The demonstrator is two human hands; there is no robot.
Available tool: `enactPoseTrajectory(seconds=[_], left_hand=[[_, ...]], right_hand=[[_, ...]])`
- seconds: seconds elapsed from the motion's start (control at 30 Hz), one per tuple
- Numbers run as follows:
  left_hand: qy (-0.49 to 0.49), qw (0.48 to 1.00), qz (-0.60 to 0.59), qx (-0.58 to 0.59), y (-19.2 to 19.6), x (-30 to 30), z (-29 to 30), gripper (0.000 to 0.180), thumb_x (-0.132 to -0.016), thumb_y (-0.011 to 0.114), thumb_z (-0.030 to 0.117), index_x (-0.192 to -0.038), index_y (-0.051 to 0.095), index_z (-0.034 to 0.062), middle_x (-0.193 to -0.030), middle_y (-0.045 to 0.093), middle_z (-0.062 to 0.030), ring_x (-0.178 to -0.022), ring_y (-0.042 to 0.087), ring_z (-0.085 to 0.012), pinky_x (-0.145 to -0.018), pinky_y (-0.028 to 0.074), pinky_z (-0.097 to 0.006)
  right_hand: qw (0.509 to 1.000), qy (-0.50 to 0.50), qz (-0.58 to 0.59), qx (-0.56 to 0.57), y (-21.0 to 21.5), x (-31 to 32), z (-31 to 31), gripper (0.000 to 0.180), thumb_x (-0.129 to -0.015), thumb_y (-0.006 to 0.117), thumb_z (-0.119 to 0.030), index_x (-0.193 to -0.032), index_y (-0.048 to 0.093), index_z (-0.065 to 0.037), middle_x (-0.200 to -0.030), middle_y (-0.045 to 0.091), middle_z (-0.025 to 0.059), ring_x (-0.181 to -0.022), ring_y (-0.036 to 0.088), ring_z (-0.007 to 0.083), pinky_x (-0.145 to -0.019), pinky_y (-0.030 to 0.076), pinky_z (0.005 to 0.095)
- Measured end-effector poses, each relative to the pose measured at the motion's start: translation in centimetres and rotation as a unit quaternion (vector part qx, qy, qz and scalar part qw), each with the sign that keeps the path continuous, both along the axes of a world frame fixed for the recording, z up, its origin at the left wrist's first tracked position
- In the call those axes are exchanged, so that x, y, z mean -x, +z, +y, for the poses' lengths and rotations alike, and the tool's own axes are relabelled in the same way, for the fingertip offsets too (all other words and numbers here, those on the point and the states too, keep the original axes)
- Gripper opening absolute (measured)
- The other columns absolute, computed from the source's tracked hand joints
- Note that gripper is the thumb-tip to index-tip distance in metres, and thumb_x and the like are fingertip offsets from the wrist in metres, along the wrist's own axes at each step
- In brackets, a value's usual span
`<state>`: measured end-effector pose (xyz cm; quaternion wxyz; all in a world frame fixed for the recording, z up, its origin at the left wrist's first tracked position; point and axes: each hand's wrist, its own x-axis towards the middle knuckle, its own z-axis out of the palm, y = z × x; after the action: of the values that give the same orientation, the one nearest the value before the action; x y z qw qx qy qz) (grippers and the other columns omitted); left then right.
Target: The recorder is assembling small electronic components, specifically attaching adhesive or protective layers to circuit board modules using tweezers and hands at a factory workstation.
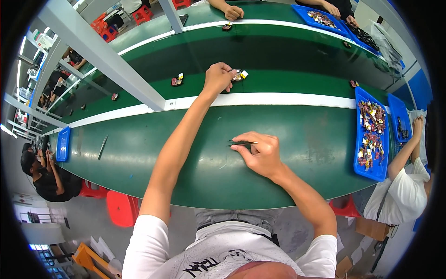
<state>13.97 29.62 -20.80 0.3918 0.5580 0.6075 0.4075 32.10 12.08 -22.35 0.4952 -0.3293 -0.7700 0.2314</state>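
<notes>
My left hand (219, 77) is stretched over the dark green conveyor belt (288, 56). Its fingertips close on a small electronic part (239, 75) with a white and yellow tag, and part of it is hidden by the fingers. Closer to my body, above the green tabletop (297, 121), my right hand (262, 153) holds black tweezers (240, 143) in a pinch. The tweezers point left, with nothing visible between their tips. On the belt left of my left hand lies a similar dark red part (177, 80).
A blue tray (357, 158) of small tagged parts stands at the right. A white rail (297, 99) separates tabletop and belt; a grey post (111, 60) rises at the left. A thin strip (102, 147) lies on the tabletop. Co-workers sit on both sides and across.
</notes>
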Motion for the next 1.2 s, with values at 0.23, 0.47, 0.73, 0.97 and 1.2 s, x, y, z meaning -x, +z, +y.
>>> enactPoseTrajectory(seconds=[0.23, 0.47, 0.73, 0.97, 1.2], left_hand=[[-0.041, 0.997, -0.060, 0.005, 0.6, 2.7, -10.9, 0.014, -0.093, 0.070, 0.007, -0.099, 0.066, -0.0044, -0.074, 0.066, -0.0035, -0.051, 0.056, -0.0067, -0.043, 0.040, -0.021], [-0.006, 0.988, -0.144, 0.048, -0.3, 2.8, -17.4, 0.015, -0.093, 0.069, 0.004, -0.102, 0.064, -0.0065, -0.078, 0.069, -0.0080, -0.052, 0.059, -0.0083, -0.042, 0.043, -0.022], [-0.038, 0.969, -0.234, 0.071, -1.3, 2.0, -18.5, 0.016, -0.097, 0.067, 0.006, -0.105, 0.060, -0.0055, -0.082, 0.066, -0.0104, -0.054, 0.063, -0.0128, -0.043, 0.048, -0.023], [-0.037, 0.966, -0.247, 0.061, -1.1, 1.6, -18.9, 0.018, -0.098, 0.065, 0.006, -0.108, 0.056, -0.0059, -0.092, 0.065, -0.0151, -0.059, 0.067, -0.0161, -0.043, 0.051, -0.025], [-0.015, 0.960, -0.274, 0.050, -1.1, 1.2, -19.3, 0.019, -0.098, 0.065, 0.006, -0.110, 0.056, -0.0055, -0.091, 0.066, -0.0133, -0.063, 0.069, -0.0149, -0.044, 0.051, -0.024]], right_hand=[[0.983, 0.027, 0.080, 0.162, 0.0, -0.1, -0.1, 0.010, -0.080, 0.082, -0.004, -0.087, 0.075, -0.002, -0.076, 0.072, 0.0018, -0.043, 0.033, 0.0038, -0.043, 0.028, 0.0247], [0.951, 0.027, 0.158, 0.263, 0.3, -0.5, 0.1, 0.012, -0.085, 0.079, 0.000, -0.094, 0.072, 0.001, -0.068, 0.062, -0.0033, -0.050, 0.037, -0.0013, -0.047, 0.029, 0.0198], [0.955, 0.001, 0.175, 0.238, 0.2, -0.8, 0.8, 0.012, -0.086, 0.078, 0.002, -0.095, 0.070, 0.001, -0.067, 0.058, -0.0055, -0.052, 0.040, -0.0018, -0.047, 0.029, 0.0190], [0.965, -0.014, 0.127, 0.228, -0.2, -0.6, 0.5, 0.013, -0.085, 0.079, 0.001, -0.095, 0.070, 0.002, -0.054, 0.047, -0.0078, -0.048, 0.036, -0.0019, -0.047, 0.026, 0.0191], [0.968, -0.041, 0.101, 0.228, -0.3, -0.6, 0.5, 0.013, -0.084, 0.080, 0.000, -0.094, 0.072, 0.003, -0.053, 0.044, -0.0084, -0.048, 0.034, -0.0016, -0.046, 0.022, 0.0209]])
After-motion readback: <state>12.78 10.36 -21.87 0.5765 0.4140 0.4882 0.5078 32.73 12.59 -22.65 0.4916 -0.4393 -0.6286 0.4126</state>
